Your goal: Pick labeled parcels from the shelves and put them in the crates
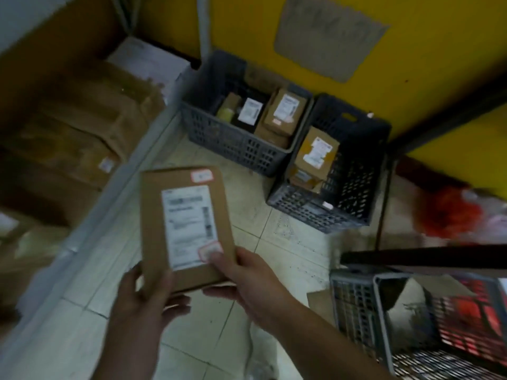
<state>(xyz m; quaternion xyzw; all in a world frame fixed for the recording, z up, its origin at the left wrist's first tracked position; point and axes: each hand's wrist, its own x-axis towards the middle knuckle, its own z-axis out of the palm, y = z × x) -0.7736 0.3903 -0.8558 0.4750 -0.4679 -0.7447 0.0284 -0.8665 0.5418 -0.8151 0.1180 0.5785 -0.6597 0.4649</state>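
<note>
Both hands, left [145, 294] and right [247, 281], gripping near end of parcel [186, 229], held above floor; crates [236, 149] at 1 o'clock, well apart; early toss risks missing, landing on tiles

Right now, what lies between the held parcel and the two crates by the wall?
Head view: only bare tiled floor separates the parcel from the crates.
</note>
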